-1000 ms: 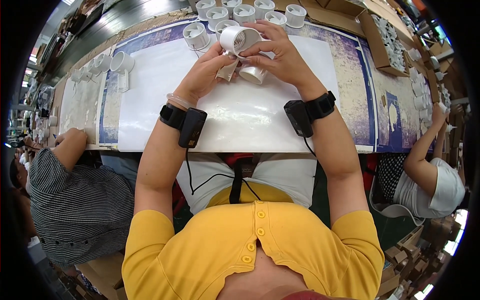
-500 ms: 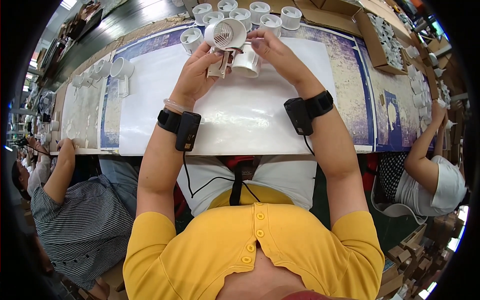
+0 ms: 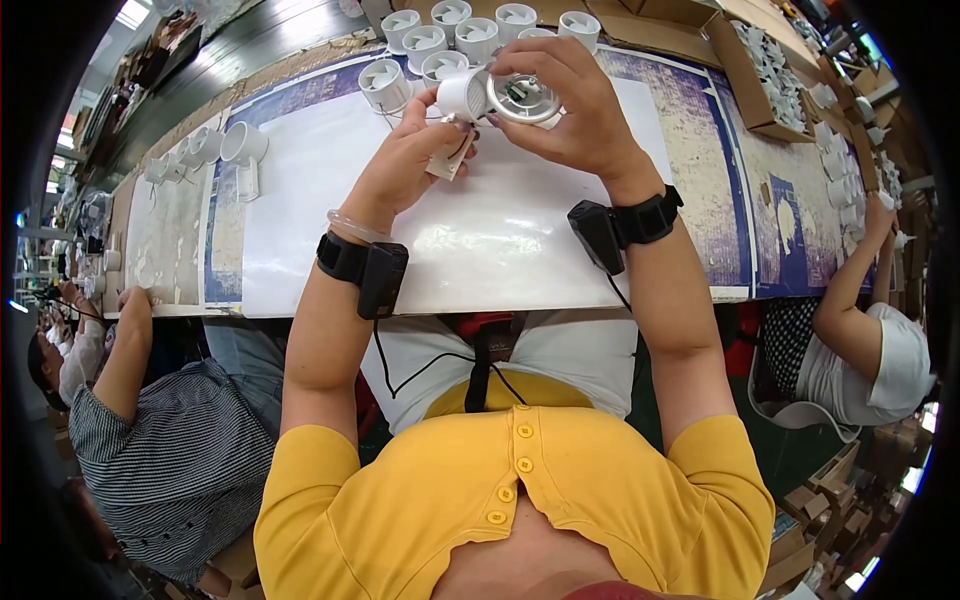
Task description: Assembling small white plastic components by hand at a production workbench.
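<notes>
Above a worn blue-and-cream worktop point(image 3: 725, 220), we see two bare hands at work, near the far side of a glossy white sheet point(image 3: 460, 250); the left hand point(image 3: 415, 145) is closed around a short white plastic cylinder with a grille across its end point(image 3: 462, 95), its thumb lying along a flat white plastic bracket point(image 3: 452, 158) just below; the right hand point(image 3: 570, 105), fingers curled, grips a round white plastic housing with a small green part inside point(image 3: 523, 98), its open end turned up toward us; the housing and the cylinder are raised side by side, and we cannot tell whether their rims touch.

Just beyond the hands we find a cluster of white plastic cups with fan blades inside point(image 3: 477, 38), standing upright; to the left, a row of white plastic cylinders point(image 3: 244, 145) stretches away along the worktop; to the right, an open brown cardboard box point(image 3: 738, 80) holds a heap of small white parts; we also note a black box-shaped device point(image 3: 382, 280) strapped to the left wrist, and a co-worker in a striped shirt point(image 3: 185, 470) seated on the left.
</notes>
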The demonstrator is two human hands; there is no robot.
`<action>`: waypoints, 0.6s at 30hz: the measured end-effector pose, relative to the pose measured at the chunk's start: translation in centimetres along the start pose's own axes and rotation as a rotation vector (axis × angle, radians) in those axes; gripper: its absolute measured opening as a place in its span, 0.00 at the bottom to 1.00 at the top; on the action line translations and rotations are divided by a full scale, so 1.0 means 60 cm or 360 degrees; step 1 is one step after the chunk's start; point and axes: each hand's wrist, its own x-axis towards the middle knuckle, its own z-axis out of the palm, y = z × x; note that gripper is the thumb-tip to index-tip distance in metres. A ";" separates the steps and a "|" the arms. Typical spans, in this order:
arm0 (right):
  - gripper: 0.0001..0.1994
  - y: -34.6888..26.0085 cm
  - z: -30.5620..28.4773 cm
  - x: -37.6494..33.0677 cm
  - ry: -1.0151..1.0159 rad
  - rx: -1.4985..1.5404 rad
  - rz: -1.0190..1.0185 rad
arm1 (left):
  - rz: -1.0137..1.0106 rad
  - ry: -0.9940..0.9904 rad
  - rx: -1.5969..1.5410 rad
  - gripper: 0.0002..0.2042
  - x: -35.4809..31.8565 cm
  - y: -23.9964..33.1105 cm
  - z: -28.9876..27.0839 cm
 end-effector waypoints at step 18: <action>0.19 0.019 0.011 -0.017 -0.0294 0.0549 0.0362 | 0.0687 0.0223 0.1396 0.17 -0.001 -0.020 0.010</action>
